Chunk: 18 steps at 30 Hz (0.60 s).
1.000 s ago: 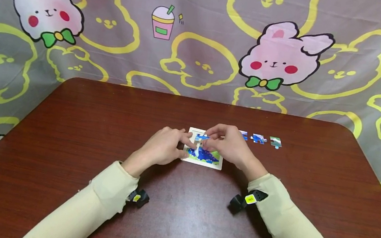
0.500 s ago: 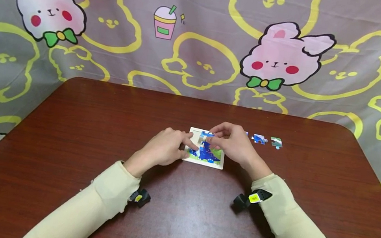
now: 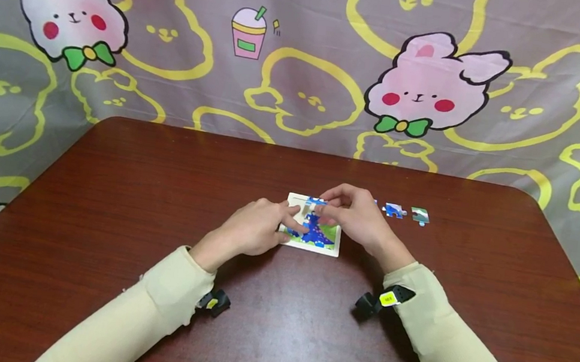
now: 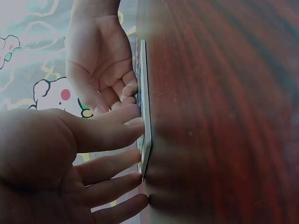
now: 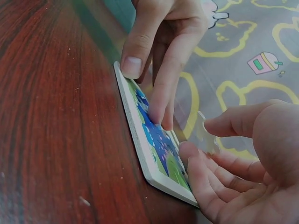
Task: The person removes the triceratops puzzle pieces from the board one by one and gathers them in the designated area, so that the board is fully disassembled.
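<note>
A white-framed jigsaw puzzle tray (image 3: 314, 249) with a blue dinosaur picture lies flat on the table, partly hidden by both hands. At its left side is my left hand (image 3: 254, 225), fingers extended. In the right wrist view, its index finger touches the picture (image 5: 161, 140) and the thumb rests on the tray's near rim. My right hand (image 3: 358, 216) pinches a puzzle piece (image 5: 204, 134) between thumb and fingers, raised over the tray's right part and tilted on edge. Bare tray floor shows at the upper left in the head view.
Loose puzzle pieces lie right of the tray, among them a blue-purple one (image 3: 394, 210) and a green one (image 3: 420, 215); another is mostly behind the right hand. The brown table (image 3: 272, 324) meets a patterned cloth (image 3: 305, 56) at its back edge.
My left index finger has slid slightly right across the picture. The right hand has shifted a little up and right, still holding the piece.
</note>
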Available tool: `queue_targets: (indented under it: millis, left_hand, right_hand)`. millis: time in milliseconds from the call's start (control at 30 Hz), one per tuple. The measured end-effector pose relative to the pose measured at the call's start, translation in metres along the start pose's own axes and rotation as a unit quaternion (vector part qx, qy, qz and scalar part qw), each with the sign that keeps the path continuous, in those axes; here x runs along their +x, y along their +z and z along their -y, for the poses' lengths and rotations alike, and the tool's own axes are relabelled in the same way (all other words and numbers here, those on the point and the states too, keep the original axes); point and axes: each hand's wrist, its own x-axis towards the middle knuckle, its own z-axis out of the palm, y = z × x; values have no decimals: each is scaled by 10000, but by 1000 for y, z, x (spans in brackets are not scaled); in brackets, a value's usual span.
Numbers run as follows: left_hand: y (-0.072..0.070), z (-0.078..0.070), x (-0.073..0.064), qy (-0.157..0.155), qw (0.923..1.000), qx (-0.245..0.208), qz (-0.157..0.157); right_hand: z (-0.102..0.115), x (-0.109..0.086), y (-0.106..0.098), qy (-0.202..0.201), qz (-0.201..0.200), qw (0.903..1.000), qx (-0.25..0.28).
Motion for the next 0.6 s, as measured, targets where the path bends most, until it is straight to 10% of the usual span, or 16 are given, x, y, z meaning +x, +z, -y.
queue_targets:
  millis: [600]
  left_hand:
    - [1, -3, 0, -177, 9998, 46, -8]
  right_hand:
    - [2, -5, -6, -70, -41, 9997, -218]
